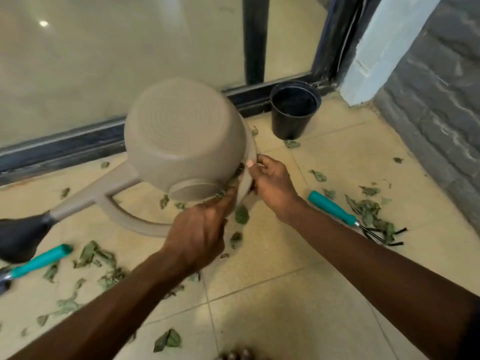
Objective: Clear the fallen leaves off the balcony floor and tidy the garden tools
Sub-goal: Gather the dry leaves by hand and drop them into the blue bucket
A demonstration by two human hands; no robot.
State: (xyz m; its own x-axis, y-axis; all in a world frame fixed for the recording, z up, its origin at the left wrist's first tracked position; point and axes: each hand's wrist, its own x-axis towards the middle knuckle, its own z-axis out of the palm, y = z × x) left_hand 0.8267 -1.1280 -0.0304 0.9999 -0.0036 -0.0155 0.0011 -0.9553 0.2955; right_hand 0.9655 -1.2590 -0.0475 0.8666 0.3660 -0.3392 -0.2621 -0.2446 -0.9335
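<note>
A beige watering can point(181, 136) lies tipped on its side on the tiled floor, its black rose point(20, 237) pointing left and its handle loop underneath. My right hand point(272, 185) grips the can's rim on the right side, thumb on top. My left hand point(200, 235) reaches from below, its fingers stretched out and pressing green leaves point(227, 190) against the can's rim. Several dry leaves point(368, 211) lie scattered over the floor. A teal-handled hand rake point(332, 206) lies to the right and a teal-handled tool point(39, 261) to the left.
A black plastic pot point(293, 110) stands by the dark door frame point(254, 40) at the back. Frosted glass panels fill the far side. A grey brick wall point(441, 100) closes the right side. Bare beige tiles point(285, 320) lie near me.
</note>
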